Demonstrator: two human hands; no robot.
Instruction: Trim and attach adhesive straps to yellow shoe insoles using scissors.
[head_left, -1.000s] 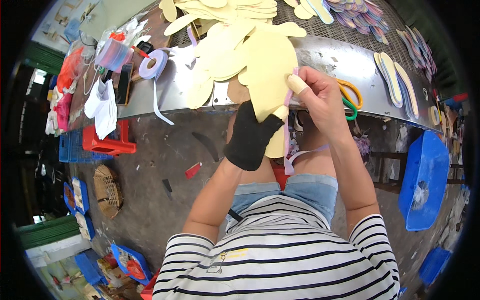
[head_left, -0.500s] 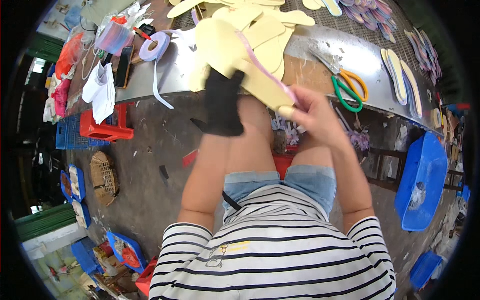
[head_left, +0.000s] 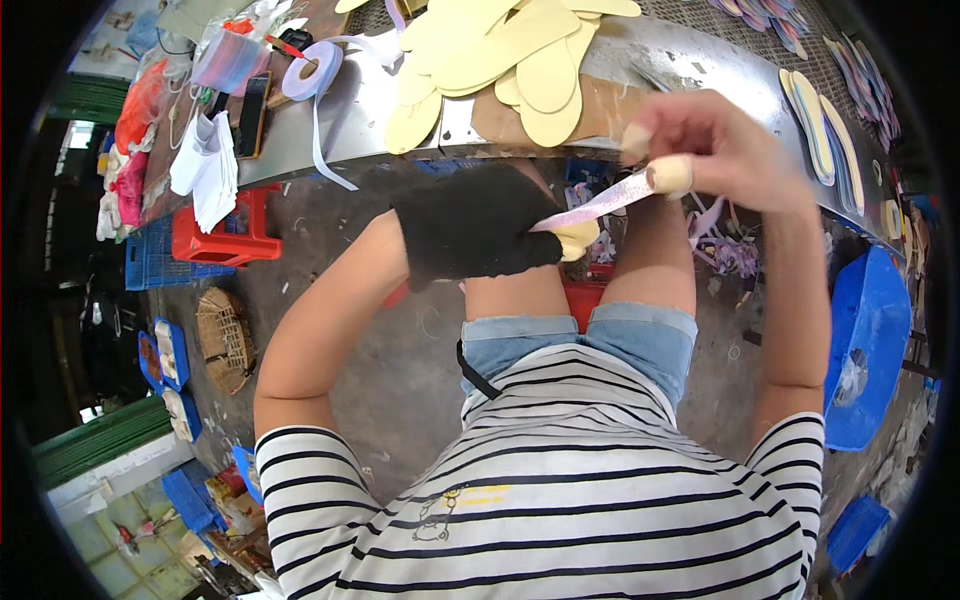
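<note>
My left hand [head_left: 475, 225], in a black glove, is closed over a pale yellow insole [head_left: 578, 241] above my lap. Only one end of that insole shows past the glove. From there a pale purple strip of tape [head_left: 605, 203] stretches up to my right hand [head_left: 735, 150]. My right thumb, wearing a cream finger cover, pinches the strip's far end against a finger. More yellow insoles [head_left: 510, 45] lie heaped on the metal table beyond both hands.
A roll of white tape [head_left: 312, 70] with a trailing end sits on the table [head_left: 375, 115] at left, near a phone [head_left: 253, 115] and folded white cloths [head_left: 207, 175]. Edged insoles [head_left: 812, 125] lie at right. A red stool [head_left: 230, 235] and a blue tub [head_left: 870, 350] stand below.
My left hand has drawn the insole nearer and turned it. My right hand has let go of the insole's end, moved up and right, and now pulls the tape strip out from it.
</note>
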